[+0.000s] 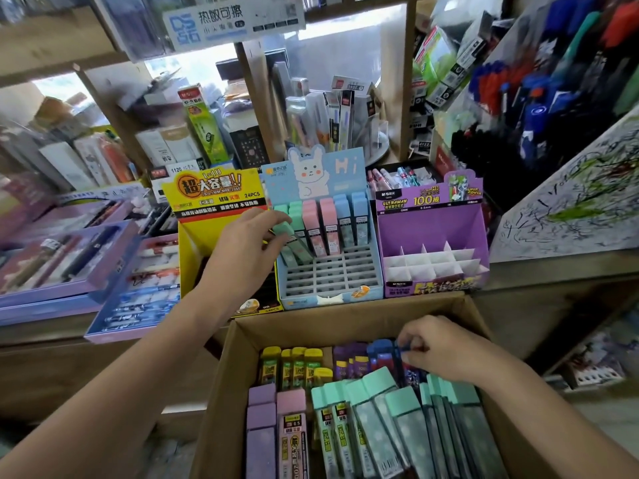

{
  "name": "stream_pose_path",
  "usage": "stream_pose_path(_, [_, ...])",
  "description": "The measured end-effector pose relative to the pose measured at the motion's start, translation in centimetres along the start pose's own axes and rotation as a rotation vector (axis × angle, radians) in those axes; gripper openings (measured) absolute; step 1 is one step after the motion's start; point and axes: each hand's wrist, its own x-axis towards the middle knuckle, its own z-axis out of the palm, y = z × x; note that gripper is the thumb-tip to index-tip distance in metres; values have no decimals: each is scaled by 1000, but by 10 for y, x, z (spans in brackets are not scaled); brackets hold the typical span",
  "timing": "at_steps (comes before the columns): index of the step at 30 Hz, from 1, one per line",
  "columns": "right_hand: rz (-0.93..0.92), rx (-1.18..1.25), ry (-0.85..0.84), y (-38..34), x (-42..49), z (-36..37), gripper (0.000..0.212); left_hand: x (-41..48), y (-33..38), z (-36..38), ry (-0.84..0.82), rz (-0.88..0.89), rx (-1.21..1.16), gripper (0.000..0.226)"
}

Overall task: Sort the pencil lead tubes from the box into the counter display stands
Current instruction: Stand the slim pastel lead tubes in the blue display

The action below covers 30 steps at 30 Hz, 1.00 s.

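Shop restock: a person reaches between a cardboard box (345, 324) of pencil lead tubes and three display stands on a worktop (553, 267).

The open box sits in front of the worktop, packed with mint-green, lilac, pink, yellow-capped and blue tubes. Behind it stand a yellow stand (214, 191), a blue rabbit stand (332, 299) partly filled, and a purple stand (428, 223) with white dividers. The left hand (247, 243) pinches a tilted mint-green tube (290, 236) at the rabbit stand's left side; the right hand (439, 344), fingers curled, grips a dark-blue tube (401, 345) near the box's back.
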Motion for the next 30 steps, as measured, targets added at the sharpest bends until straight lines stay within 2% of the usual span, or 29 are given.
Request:
stream_pose_path(10, [-10, -23, 3, -1, 1, 0, 13, 10, -1, -7, -104, -29, -25, 24])
stream_pose_path(18, [-1, -42, 6, -2, -1, -1, 14, 13, 2, 3, 25, -16, 6, 12])
stream_pose_path(30, [0, -36, 16, -4, -2, -1, 18, 7, 4, 11, 29, -39, 67, 29])
